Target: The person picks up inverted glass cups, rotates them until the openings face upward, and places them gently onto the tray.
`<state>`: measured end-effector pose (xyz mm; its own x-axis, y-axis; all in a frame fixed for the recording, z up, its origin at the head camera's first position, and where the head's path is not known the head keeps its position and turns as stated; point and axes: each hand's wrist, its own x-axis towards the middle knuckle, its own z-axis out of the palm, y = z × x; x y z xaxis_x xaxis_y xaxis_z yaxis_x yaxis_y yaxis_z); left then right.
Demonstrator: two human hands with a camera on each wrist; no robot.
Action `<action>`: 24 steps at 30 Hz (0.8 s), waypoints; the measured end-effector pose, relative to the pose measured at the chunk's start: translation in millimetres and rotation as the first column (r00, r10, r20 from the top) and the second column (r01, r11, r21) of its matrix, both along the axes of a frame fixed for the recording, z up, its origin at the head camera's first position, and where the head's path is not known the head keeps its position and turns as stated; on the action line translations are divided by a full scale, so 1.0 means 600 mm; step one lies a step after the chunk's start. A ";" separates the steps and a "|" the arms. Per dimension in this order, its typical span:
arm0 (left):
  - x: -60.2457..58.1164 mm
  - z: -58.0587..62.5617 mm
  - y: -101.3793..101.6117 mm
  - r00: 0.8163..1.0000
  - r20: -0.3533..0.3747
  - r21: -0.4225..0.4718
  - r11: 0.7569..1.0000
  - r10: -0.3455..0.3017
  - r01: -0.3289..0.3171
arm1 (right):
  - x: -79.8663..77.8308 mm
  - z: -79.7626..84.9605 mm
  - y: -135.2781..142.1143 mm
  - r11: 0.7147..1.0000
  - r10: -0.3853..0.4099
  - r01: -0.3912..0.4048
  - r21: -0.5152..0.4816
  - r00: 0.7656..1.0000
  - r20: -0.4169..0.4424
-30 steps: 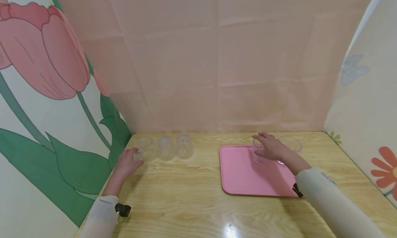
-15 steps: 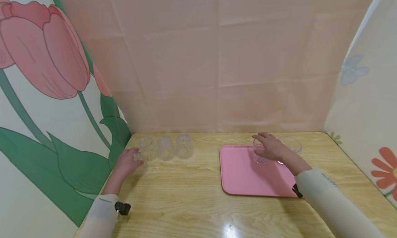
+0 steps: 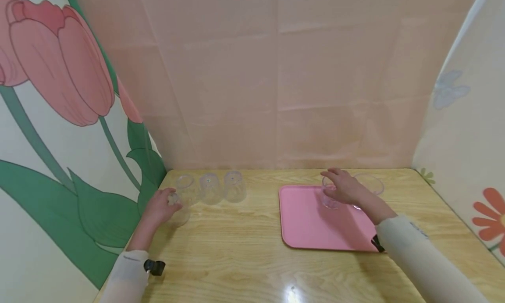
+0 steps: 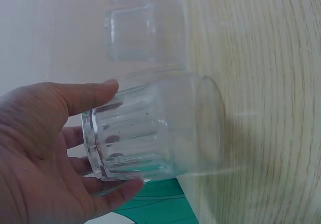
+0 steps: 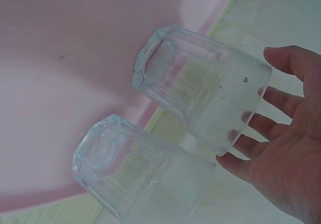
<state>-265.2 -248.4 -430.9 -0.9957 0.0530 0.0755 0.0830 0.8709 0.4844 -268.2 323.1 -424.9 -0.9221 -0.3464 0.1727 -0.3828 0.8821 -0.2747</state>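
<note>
In the head view my left hand [image 3: 159, 206] is at the table's left side, holding an upside-down clear drinking glass [image 4: 145, 133] by its base. Thumb and fingers lie on opposite sides of that base in the left wrist view, and the rim faces the wood. On the right, my right hand [image 3: 343, 187] has thumb and fingers around the rim of an upright clear glass [image 5: 200, 83] on the pink tray [image 3: 311, 233]. A second upright glass [image 5: 135, 169] stands beside it, partly hidden behind the hand in the head view.
Three more clear glasses stand in a row beyond the left hand: a near one [image 3: 189, 195], a middle one [image 3: 211, 191] and a right one [image 3: 235, 189]. A pink sheet [image 3: 256, 97] hangs behind the wooden table [image 3: 225, 250]. Painted walls [image 3: 59, 154] flank both sides.
My left hand has shifted slightly left, and more of its glass's lower part shows below the fingers. The right hand and the tray have kept their places.
</note>
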 end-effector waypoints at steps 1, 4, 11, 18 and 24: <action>0.001 0.001 0.001 1.000 -0.002 0.005 1.000 0.000 0.000 | 0.000 0.000 0.000 1.000 -0.001 0.001 -0.003 1.000 -0.001; 0.003 0.003 0.002 1.000 -0.002 0.007 1.000 0.001 -0.001 | 0.001 0.000 -0.001 1.000 -0.004 0.004 -0.010 1.000 -0.003; 0.011 0.013 0.006 1.000 0.014 0.017 1.000 0.007 -0.008 | 0.008 0.003 -0.007 0.998 -0.004 0.003 -0.056 1.000 -0.011; 0.017 0.017 0.011 1.000 0.002 0.038 0.999 0.004 -0.004 | 0.014 0.011 -0.012 0.994 -0.005 0.004 -0.105 1.000 -0.007; 0.022 0.023 0.018 1.000 -0.003 0.051 0.999 0.002 -0.001 | 0.020 0.017 -0.018 0.989 -0.010 0.012 -0.147 1.000 0.015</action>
<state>-252.2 -237.9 -417.1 -0.9956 0.0475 0.0808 0.0832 0.8452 0.5279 -256.1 312.4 -414.5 -0.9284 -0.3083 0.2073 -0.3685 0.8358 -0.4070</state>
